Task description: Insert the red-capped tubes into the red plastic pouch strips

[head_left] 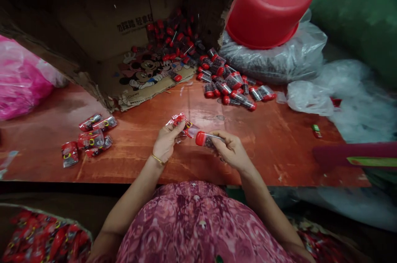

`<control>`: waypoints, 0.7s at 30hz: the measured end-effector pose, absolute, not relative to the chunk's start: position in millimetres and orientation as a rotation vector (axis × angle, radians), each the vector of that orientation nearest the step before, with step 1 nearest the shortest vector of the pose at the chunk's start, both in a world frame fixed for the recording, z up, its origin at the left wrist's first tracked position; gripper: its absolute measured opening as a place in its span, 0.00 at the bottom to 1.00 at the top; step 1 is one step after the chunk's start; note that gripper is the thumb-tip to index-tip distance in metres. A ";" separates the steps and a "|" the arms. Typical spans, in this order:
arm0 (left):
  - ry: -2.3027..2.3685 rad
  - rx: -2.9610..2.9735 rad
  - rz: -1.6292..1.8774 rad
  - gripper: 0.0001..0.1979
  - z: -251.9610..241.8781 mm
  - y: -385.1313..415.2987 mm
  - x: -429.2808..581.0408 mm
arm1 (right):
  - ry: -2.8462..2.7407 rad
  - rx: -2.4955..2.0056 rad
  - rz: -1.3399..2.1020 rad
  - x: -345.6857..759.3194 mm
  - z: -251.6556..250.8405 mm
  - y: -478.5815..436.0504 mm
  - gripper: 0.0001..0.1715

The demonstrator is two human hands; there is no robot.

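Between thumb and fingers, my left hand [165, 141] pinches a red printed plastic wrapper [183, 124] over the middle of the table. Close on its right, my right hand [229, 148] grips a small clear tube [205, 139] with a red cap and dark pellets inside. The tube lies nearly level, its red cap pointing at the wrapper's near end; whether they touch I cannot tell. Loose tubes of the same kind [231, 83] are heaped beyond my hands. Several tubes in red wrappers [90, 139] lie left of my left hand.
A torn cardboard box [105, 77] lies open at the back, more tubes inside. Behind right, an upturned red tub [269, 6] rests on a clear plastic bag [273, 62]. A pink bag [23, 79] stands left. Wrapped pieces [46, 238] fill a container below the table's front edge.
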State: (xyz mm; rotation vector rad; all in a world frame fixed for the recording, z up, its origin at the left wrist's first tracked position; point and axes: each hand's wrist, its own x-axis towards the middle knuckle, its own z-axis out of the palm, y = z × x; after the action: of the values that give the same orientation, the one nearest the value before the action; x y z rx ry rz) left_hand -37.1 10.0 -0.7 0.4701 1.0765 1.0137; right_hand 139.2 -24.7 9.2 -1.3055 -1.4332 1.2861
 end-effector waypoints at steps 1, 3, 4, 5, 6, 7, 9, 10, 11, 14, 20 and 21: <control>1.072 0.481 1.012 0.17 -0.6 9.6 -37.2 | -1.423 -1.306 1.304 137.2 8.1 -22.9 0.12; 1.066 0.497 1.020 0.17 -1.0 9.2 -37.4 | -1.386 -1.315 1.355 134.1 5.3 -20.1 0.13; 1.064 0.503 1.028 0.17 -1.3 9.3 -37.3 | -1.354 -1.321 1.383 132.9 3.7 -19.3 0.14; 1.064 0.505 1.040 0.17 -1.5 9.4 -36.9 | -1.317 -1.325 1.408 131.8 2.1 -18.9 0.15; 1.064 0.503 1.053 0.17 -1.7 9.5 -36.2 | -1.281 -1.322 1.426 130.7 0.3 -18.8 0.16; 1.065 0.495 1.067 0.18 -1.7 9.4 -35.0 | -1.252 -1.312 1.436 129.6 -1.7 -19.0 0.17; 1.063 0.474 1.088 0.19 -1.7 8.4 -31.2 | -1.229 -1.280 1.426 126.7 -6.2 -19.6 0.18; 1.060 0.464 1.092 0.20 -1.9 7.5 -28.7 | -1.235 -1.263 1.412 124.7 -8.7 -19.7 0.19; 1.055 0.456 1.090 0.20 -2.3 6.3 -26.0 | -1.247 -1.248 1.395 122.3 -11.3 -19.8 0.19; 1.035 0.444 1.107 0.20 -5.1 2.7 -18.0 | -1.246 -1.214 1.333 111.9 -18.5 -19.0 0.19; 0.986 0.476 1.219 0.18 -8.2 2.9 -12.9 | -1.032 -1.150 1.392 91.4 -24.9 -17.1 0.16; 0.977 0.486 1.220 0.17 -8.1 3.6 -12.9 | -1.043 -1.152 1.408 90.2 -25.1 -17.2 0.16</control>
State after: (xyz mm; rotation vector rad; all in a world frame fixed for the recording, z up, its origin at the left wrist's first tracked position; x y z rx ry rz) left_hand -12.9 3.6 -8.1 0.4859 0.9774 1.2202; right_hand 90.2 -17.2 -25.1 -1.1523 -1.0425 1.4080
